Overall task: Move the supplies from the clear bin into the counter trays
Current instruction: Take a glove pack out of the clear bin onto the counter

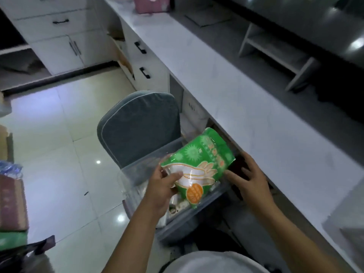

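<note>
While the glossy cream floor tiles (59,154) shine at the left of the frame, the left hand (163,186) at lower centre pinches the crinkly green plastic packet printed with an orange fruit (199,170), thumb on its clear window, holding it tilted above the clear plastic bin (141,170) that sits before a padded grey chair back (141,125). The right hand (250,178), fingers straight and spread, steadies the packet's right edge. Judging by this, the lifting-out step is under way; next the packet needs carrying right onto the smooth white marble-look counter (246,107). No trays are identifiable.
</note>
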`<state>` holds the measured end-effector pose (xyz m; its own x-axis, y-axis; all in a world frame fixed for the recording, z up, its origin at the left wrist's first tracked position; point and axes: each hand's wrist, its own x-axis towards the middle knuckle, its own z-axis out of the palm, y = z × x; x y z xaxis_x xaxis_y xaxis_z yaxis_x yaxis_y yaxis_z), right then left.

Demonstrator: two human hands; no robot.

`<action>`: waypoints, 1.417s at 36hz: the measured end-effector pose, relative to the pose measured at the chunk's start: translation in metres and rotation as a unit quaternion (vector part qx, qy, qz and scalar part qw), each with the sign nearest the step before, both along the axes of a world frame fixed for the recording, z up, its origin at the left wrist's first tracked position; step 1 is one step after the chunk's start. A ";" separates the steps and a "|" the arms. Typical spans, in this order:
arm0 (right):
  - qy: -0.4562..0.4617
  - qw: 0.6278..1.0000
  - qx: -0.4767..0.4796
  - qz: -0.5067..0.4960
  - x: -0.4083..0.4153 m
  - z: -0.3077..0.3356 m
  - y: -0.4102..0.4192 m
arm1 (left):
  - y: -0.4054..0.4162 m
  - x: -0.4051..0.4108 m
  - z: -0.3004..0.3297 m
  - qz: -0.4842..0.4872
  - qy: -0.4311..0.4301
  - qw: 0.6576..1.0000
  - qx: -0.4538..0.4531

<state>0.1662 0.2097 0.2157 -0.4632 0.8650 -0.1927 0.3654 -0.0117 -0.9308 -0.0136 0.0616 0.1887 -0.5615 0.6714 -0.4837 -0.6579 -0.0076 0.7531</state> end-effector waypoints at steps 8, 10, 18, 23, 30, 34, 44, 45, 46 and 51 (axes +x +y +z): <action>0.020 0.996 -0.050 -0.067 0.058 0.022 -0.012 | 0.059 0.065 0.013 -0.073 -0.089 0.986 0.119; 0.059 0.992 -0.065 -0.086 0.069 0.024 0.000 | 0.074 0.081 0.016 -0.116 -0.097 0.981 0.126; -0.018 0.983 -0.007 -0.185 0.116 0.022 0.061 | 0.158 0.132 0.022 -0.215 -0.011 0.971 0.101; -0.083 0.982 0.055 -0.159 0.141 0.029 0.129 | 0.222 0.146 0.030 -0.254 0.113 0.958 0.070; -0.344 0.937 0.058 -0.008 0.143 -0.005 0.207 | 0.286 0.155 0.002 -0.340 0.446 0.821 -0.104; -0.408 0.906 0.057 0.099 0.147 -0.047 0.206 | 0.287 0.161 -0.041 -0.474 0.627 0.580 -0.213; -0.408 0.898 0.112 0.121 0.167 -0.070 0.193 | 0.254 0.148 -0.064 -0.451 0.667 0.552 -0.216; -0.406 0.900 0.108 0.118 0.167 -0.066 0.193 | 0.248 0.143 -0.061 -0.436 0.656 0.571 -0.230; -0.402 0.902 0.108 0.113 0.166 -0.062 0.193 | 0.241 0.137 -0.058 -0.413 0.642 0.597 -0.247; -0.317 0.924 0.183 0.108 0.142 -0.038 0.170 | 0.178 0.096 -0.057 -0.300 0.553 0.696 -0.345</action>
<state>0.3083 0.3797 0.1775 -0.5267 0.8266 -0.1982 0.7963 0.3982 -0.4553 0.0826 0.2394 0.1313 -0.5651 0.7676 -0.3024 0.5995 0.6338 0.4888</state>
